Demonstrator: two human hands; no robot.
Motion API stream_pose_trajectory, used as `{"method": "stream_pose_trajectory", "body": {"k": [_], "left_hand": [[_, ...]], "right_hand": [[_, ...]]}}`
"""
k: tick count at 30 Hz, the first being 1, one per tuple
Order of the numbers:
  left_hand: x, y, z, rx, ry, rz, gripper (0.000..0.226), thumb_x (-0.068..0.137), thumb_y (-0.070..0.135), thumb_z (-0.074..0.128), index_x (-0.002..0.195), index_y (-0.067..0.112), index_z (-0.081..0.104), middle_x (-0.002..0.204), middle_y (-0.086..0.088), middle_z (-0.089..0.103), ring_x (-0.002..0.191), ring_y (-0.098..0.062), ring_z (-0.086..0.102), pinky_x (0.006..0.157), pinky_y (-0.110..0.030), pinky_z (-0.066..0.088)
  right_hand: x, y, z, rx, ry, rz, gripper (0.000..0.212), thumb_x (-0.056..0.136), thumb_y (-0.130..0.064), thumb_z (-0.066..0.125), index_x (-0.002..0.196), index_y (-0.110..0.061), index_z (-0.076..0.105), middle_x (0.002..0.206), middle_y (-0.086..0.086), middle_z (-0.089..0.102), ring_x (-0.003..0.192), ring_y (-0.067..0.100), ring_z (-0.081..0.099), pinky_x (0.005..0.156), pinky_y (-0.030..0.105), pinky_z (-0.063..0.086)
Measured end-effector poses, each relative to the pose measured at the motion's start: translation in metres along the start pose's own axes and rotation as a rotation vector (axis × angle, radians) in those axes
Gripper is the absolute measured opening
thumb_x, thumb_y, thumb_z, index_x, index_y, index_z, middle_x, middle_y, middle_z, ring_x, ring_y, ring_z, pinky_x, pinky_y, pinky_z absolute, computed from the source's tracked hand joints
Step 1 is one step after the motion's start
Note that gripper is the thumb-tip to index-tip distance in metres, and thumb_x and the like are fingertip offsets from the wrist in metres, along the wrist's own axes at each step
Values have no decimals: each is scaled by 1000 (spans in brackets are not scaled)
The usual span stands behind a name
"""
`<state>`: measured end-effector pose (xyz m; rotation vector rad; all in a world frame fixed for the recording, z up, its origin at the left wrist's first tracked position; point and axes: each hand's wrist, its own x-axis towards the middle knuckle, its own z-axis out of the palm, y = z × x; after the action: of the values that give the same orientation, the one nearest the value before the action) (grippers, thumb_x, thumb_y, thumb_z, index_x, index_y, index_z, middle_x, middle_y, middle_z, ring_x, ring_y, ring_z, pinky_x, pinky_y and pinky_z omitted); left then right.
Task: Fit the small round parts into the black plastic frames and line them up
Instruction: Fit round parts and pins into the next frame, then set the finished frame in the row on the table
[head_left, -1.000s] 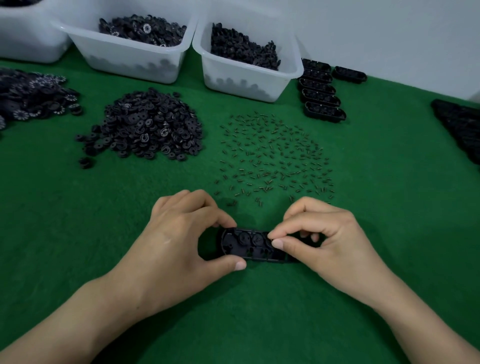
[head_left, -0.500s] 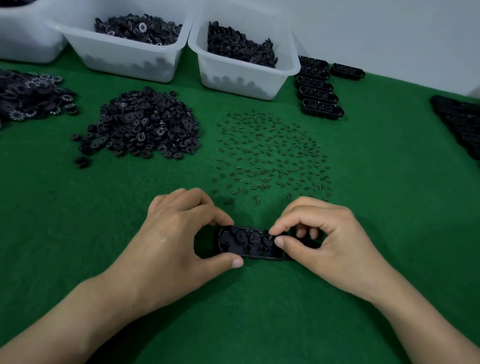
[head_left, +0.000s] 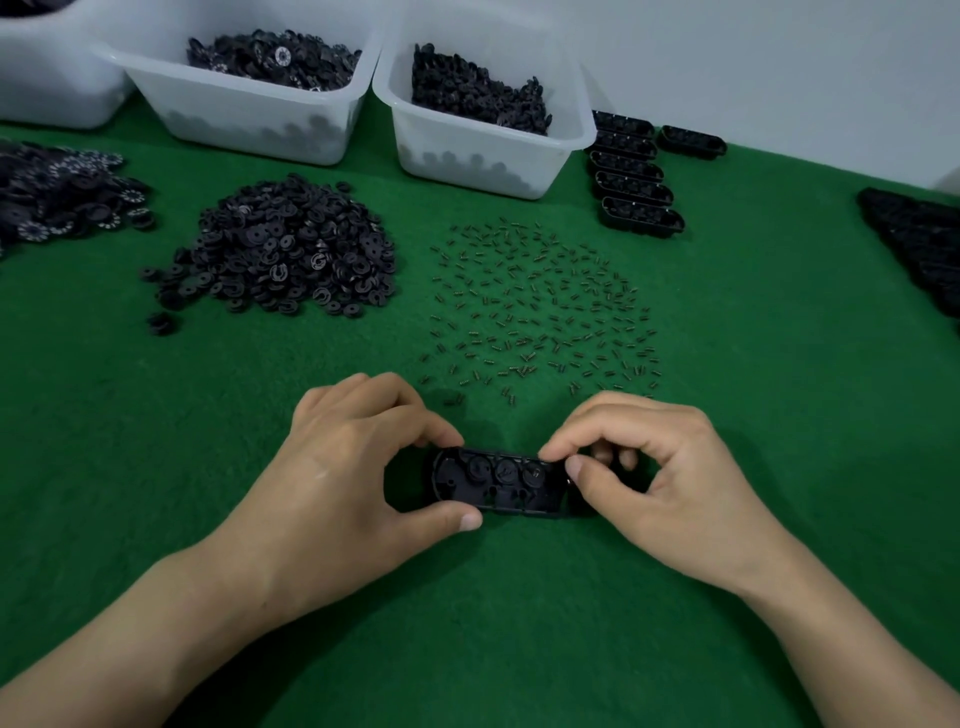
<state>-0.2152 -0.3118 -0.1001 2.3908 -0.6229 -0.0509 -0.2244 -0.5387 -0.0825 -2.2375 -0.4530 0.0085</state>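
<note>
This looks like a small workshop for hand assembly. A green felt cloth (head_left: 156, 467) covers the table. White bins (head_left: 249, 119) of parts stand at 12 o'clock, a heap of round parts (head_left: 285, 260) at 11, and black frames (head_left: 634, 182) in a row at 1.

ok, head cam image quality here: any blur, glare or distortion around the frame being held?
Head view: sharp, no motion blur on the left hand or right hand; dim, even light, soft shadows beneath both, no glare; black frame is low-contrast, its round parts barely separable; mild wide-angle stretch toward the borders.
</note>
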Motion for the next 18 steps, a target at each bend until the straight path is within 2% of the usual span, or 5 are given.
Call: {"method": "stream_pose_trajectory", "body": {"k": [8, 12, 13, 15, 18], "left_hand": [[1, 1, 0, 6, -5, -3, 48, 62, 69, 51, 92, 34, 63, 86, 18, 51, 87, -2, 48, 84, -21, 33], [0, 2, -1, 20, -5, -7, 49, 62, 72, 56, 93, 35, 63, 87, 18, 50, 88, -1, 47, 84, -21, 33], [0, 3, -1, 24, -3, -10, 50, 62, 74, 59, 93, 34, 63, 87, 18, 50, 89, -2, 47, 83, -22, 33], [0, 5, -1, 31, 6, -22, 50, 61, 70, 57, 93, 32, 64, 87, 16, 51, 88, -4, 47, 83, -23, 33], [-1, 9, -2, 53, 14, -30, 51, 60, 66, 54, 93, 29, 66, 86, 15, 53, 85, -6, 48, 83, -27, 36]], "right_hand": [[-2, -1, -1, -46, -34, -17, 27, 75, -3, 54, 82, -20, 74, 79, -11, 63, 67, 8, 58, 61, 11, 38], [-4, -1, -8, -52, -16, 11, 13, 74, -13, 61, 80, -23, 68, 80, -11, 64, 69, 14, 56, 57, 24, 43], [-5, -1, -8, -76, -35, 9, 8, 73, -19, 65, 79, -23, 67, 82, -10, 63, 72, 14, 56, 59, 22, 42], [-8, -3, -7, -142, -86, -3, 12, 70, -29, 72, 79, -25, 65, 87, -12, 61, 79, 12, 56, 65, 12, 38], [-9, -3, -3, -183, -129, -7, 15, 71, -29, 77, 77, -26, 64, 93, -15, 58, 85, 7, 55, 71, 9, 34]]}}
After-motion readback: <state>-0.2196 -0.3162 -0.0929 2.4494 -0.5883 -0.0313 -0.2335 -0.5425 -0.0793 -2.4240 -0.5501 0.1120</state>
